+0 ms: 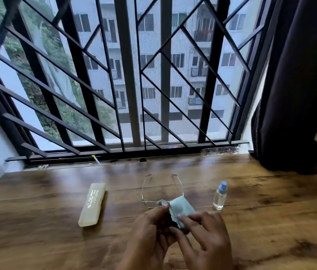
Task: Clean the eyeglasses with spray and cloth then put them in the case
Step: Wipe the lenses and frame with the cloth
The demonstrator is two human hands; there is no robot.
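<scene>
On the wood-grain table [46,221] I see a long cream hard-shell case [92,204], shut (contents hidden), left of centre. Near the front edge my left hand [150,228] pinches the thin wire-rimmed eyeglasses [157,193], while my right hand [206,236] grips a pale blue zigzag-edged cloth [182,208] over one lens. Rightward stands a small clear blue-capped spray bottle [220,196], liquid inside.

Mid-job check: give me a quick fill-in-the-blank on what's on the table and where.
1. Both hands hold the light blue ____ against the eyeglasses.
2. The spray bottle stands upright with a ____ cap.
3. The case lies closed to the ____ of the eyeglasses.
4. The glasses' temple arms point toward the ____.

Missing words: cloth; blue; left; window
</scene>
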